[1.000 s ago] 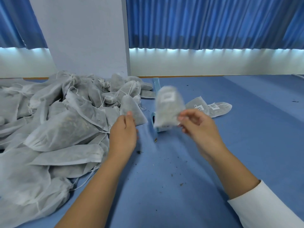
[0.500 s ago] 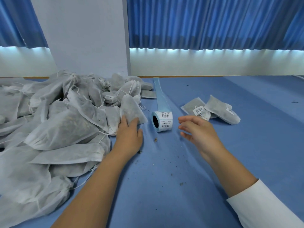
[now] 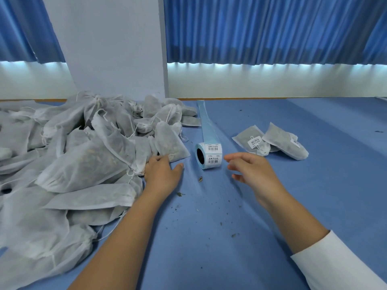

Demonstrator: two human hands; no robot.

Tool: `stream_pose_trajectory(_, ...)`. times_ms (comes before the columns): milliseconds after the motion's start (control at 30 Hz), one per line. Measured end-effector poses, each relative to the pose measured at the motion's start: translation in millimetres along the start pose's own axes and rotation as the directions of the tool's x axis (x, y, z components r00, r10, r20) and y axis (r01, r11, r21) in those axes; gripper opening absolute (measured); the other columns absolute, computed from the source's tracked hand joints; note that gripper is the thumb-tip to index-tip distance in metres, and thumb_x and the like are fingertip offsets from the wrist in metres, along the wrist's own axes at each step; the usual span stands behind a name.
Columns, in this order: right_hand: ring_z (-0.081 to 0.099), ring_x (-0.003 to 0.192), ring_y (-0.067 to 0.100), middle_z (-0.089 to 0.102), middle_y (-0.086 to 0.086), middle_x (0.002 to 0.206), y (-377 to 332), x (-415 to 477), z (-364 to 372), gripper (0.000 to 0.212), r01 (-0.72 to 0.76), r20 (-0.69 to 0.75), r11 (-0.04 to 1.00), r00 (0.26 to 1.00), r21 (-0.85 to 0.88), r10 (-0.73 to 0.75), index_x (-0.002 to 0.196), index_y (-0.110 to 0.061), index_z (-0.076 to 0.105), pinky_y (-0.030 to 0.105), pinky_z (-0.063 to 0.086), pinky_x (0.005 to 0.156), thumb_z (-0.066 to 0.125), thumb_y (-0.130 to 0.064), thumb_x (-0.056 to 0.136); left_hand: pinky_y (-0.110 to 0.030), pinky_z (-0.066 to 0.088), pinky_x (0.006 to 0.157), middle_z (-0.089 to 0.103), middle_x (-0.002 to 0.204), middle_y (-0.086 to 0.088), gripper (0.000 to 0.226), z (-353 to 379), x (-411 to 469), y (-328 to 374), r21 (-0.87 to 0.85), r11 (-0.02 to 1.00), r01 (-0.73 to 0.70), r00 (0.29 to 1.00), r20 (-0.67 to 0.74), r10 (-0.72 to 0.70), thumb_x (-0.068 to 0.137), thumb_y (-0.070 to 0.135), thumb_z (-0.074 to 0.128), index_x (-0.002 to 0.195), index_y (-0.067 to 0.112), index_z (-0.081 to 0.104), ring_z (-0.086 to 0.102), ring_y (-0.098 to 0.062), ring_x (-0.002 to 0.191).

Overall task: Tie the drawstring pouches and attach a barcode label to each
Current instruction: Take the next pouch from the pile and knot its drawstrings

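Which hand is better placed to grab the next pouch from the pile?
Left. The left hand lies flat, touching a small pouch at the edge of the pouch pile. The right hand hovers open and empty beyond the label roll, and would likely have to cross it.

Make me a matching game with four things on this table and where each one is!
Things:
1. label roll
2. left hand
3. right hand
4. labelled pouches

Places or states:
A. touching a pouch at the edge of the big pile
B. open, holding nothing, just right of the roll
C. lying apart from the pile, far right on the blue table
D. on its side, between the two hands

Pairs: 1-D, 2-A, 3-B, 4-C
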State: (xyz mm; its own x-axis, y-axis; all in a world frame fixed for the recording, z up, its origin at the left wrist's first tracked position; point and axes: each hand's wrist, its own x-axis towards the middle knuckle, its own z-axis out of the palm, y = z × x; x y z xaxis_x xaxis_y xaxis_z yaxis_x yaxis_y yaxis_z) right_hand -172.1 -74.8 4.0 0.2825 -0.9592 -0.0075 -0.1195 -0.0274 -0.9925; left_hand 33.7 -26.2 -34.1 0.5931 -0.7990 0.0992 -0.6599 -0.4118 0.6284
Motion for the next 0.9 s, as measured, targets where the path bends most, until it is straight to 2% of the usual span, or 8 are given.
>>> stream_pose_trajectory(133, 0.067, 0.095, 0.013, 0.072, -0.001, 0.101, -1, -1, 0, 0.028, 0.023, 0.004, 0.997, 1.000, -0.073, -0.023, 0.087, -0.026, 0.075, 0.018, 0.053, 0.068, 0.053, -0.009, 0.093, -0.033, 0.038, 0.096, 0.053, 0.128, -0.026, 0.031, -2, -3, 4, -0.132, 0.991, -0.036, 0.996, -0.086, 0.025, 0.098, 0.024, 0.058, 0.106, -0.005, 0.063, 0.050, -0.032, 0.115)
stream_pose_trajectory(233, 0.068, 0.087, 0.009, 0.073, -0.004, 0.096, -1, -2, 0, 0.026, 0.041, 0.005, 0.995, 0.999, -0.087, -0.041, 0.089, -0.025, 0.075, 0.014, 0.050, 0.062, 0.054, -0.011, 0.094, -0.011, 0.028, 0.085, 0.048, 0.133, -0.022, 0.029, -10, -12, 12, -0.199, 0.973, -0.116, 0.975, -0.211, 0.073, 0.098, 0.017, 0.058, 0.116, -0.006, 0.061, 0.045, -0.015, 0.104)
stream_pose_trajectory(300, 0.067, 0.074, 0.002, 0.074, -0.005, 0.092, -2, -2, 1, 0.025, 0.042, 0.023, 0.997, 0.999, -0.069, -0.040, 0.089, -0.021, 0.075, 0.012, 0.050, 0.058, 0.053, -0.009, 0.094, -0.007, 0.025, 0.090, 0.043, 0.139, -0.016, 0.035, -16, -19, 18, -0.192, 0.961, -0.201, 0.946, -0.292, 0.140, 0.097, 0.016, 0.060, 0.127, -0.003, 0.058, 0.048, -0.016, 0.113)
stream_pose_trajectory(400, 0.067, 0.066, 0.003, 0.076, 0.001, 0.091, -3, -3, 5, 0.021, 0.028, 0.075, 0.999, 0.997, -0.035, -0.026, 0.092, -0.014, 0.074, 0.015, 0.052, 0.057, 0.054, -0.009, 0.095, -0.019, 0.036, 0.105, 0.044, 0.135, -0.005, 0.044, -23, -31, 29, -0.276, 0.902, -0.330, 0.905, -0.364, 0.220, 0.096, 0.015, 0.062, 0.137, 0.002, 0.054, 0.052, -0.012, 0.117)
stream_pose_trajectory(500, 0.070, 0.071, 0.011, 0.076, 0.009, 0.094, -5, -4, 7, 0.017, -0.011, 0.104, 0.996, 0.995, 0.084, 0.002, 0.096, -0.009, 0.071, 0.019, 0.054, 0.057, 0.057, -0.019, 0.097, -0.010, 0.042, 0.094, 0.050, 0.114, 0.015, 0.033, -27, -43, 40, -0.401, 0.802, -0.443, 0.862, -0.437, 0.258, 0.094, 0.013, 0.065, 0.127, 0.008, 0.065, 0.055, 0.008, 0.099)
stream_pose_trajectory(600, 0.074, 0.080, 0.021, 0.075, 0.013, 0.096, -8, -4, 8, 0.029, -0.068, 0.162, 0.967, 0.986, 0.246, 0.029, 0.106, -0.010, 0.065, 0.026, 0.057, 0.062, 0.051, -0.035, 0.100, -0.005, 0.044, 0.082, 0.061, 0.102, 0.015, 0.017, -30, -51, 47, -0.433, 0.745, -0.508, 0.830, -0.478, 0.288, 0.092, 0.009, 0.068, 0.107, 0.010, 0.075, 0.059, 0.013, 0.091)
stream_pose_trajectory(767, 0.069, 0.107, 0.022, 0.072, 0.010, 0.114, -8, -3, 3, 0.031, -0.077, 0.255, 0.914, 0.966, 0.398, -0.030, 0.121, -0.004, 0.063, 0.034, 0.056, 0.088, 0.050, -0.024, 0.101, -0.028, 0.057, 0.076, 0.074, 0.074, 0.005, 0.023, -30, -58, 50, -0.607, 0.706, -0.364, 0.928, -0.296, 0.224, 0.092, 0.018, 0.068, 0.071, 0.016, 0.075, 0.071, -0.011, 0.077)
stream_pose_trajectory(900, 0.070, 0.101, 0.024, 0.074, 0.008, 0.107, -4, -6, 3, 0.026, -0.021, 0.243, 0.973, 0.969, 0.231, -0.037, 0.115, -0.011, 0.065, 0.044, 0.054, 0.093, 0.065, -0.022, 0.092, -0.034, 0.056, 0.079, 0.070, 0.081, 0.004, 0.021, -30, -54, 49, -0.615, 0.753, -0.234, 0.968, -0.222, 0.119, 0.092, 0.034, 0.068, 0.081, 0.015, 0.067, 0.070, -0.016, 0.082)
